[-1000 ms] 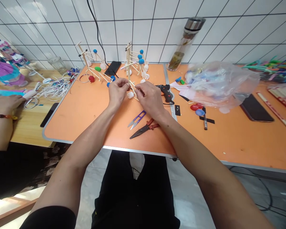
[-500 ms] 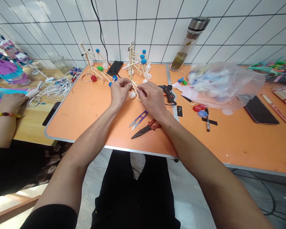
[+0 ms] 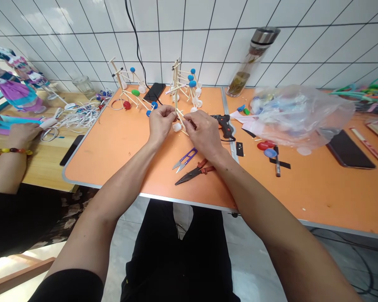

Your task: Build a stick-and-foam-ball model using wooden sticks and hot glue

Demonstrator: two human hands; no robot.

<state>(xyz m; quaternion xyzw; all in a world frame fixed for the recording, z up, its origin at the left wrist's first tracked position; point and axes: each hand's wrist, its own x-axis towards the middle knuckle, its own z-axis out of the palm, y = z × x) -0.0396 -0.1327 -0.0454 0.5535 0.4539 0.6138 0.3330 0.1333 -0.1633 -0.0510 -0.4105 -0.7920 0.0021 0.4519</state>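
Observation:
My left hand (image 3: 161, 122) and my right hand (image 3: 203, 133) meet over the orange table (image 3: 119, 147), both pinched on a small model of thin wooden sticks (image 3: 178, 114) with a white cap (image 3: 176, 126) at its lower end. The sticks run up between my fingertips. Behind my hands stands a taller stick frame with blue caps (image 3: 185, 84). A second stick model with red, green and blue caps (image 3: 129, 92) stands to the left of it.
Purple snips (image 3: 184, 158) and red-handled pliers (image 3: 193, 172) lie near my right wrist. A black glue gun (image 3: 224, 124), a clear plastic bag (image 3: 299, 115), loose caps (image 3: 263, 149), a glass bottle (image 3: 250, 61) and two phones (image 3: 349, 153) are around. Another person's hand (image 3: 20, 134) rests at the left.
My hands stay pinched on the stick model with barely any shift of the fingers. The camera has tilted slightly, so everything sits a little lower and to the right.

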